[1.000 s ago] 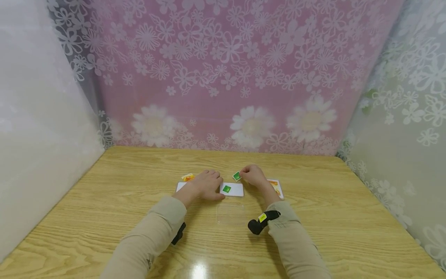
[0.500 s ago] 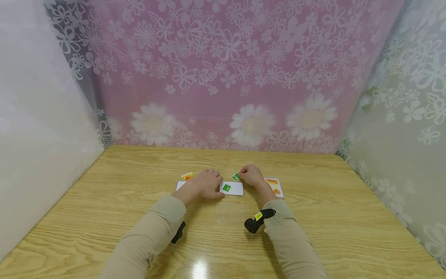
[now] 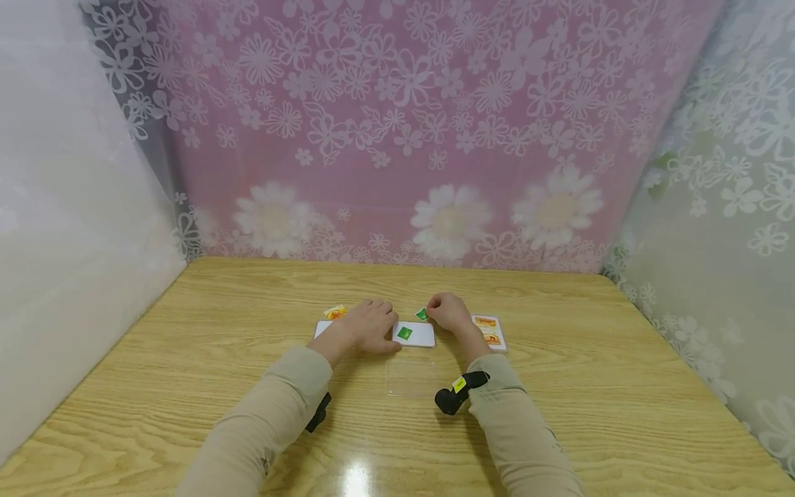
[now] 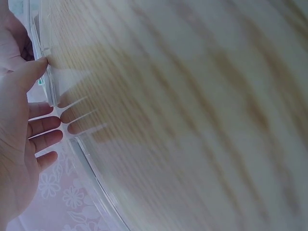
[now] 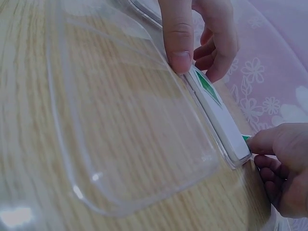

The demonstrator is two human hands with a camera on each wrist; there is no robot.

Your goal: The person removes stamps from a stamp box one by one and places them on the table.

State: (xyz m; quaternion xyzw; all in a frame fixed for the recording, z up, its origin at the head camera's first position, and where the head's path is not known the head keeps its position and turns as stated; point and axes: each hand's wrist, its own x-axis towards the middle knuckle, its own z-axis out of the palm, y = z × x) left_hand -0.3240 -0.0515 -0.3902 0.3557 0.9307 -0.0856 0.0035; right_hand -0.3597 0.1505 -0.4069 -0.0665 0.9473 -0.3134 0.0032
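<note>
At the tips of the right hand (image 3: 450, 314), thumb and forefinger are together, clamped on the edge of a small green card (image 3: 421, 315). Nearer the person than this pinch, and slightly left, lies a white card (image 3: 424, 336) bearing 1 green square (image 3: 405, 333); the right wrist view shows it in a shallow clear tray (image 5: 234, 166). Left of the grip, the left hand (image 3: 369, 328) rests over the tray's left end, its fingers extended, its thumb apart from them and touching the near edge. Beyond the left wrist, a white piece (image 3: 321, 328) shows; whether it joins the same tray is hidden. Just past that piece, farther from the person, lies an orange-and-yellow card (image 3: 335, 313). To the right of the grip, just past the right wrist, is an orange-printed card (image 3: 491, 330) with 2 pictures. Closer to the person than the 2 hands, a clear plastic cover (image 5: 122, 210) lies on the wooden table (image 3: 590, 359). Well behind the grip hangs a pink floral curtain (image 3: 397, 103).
</note>
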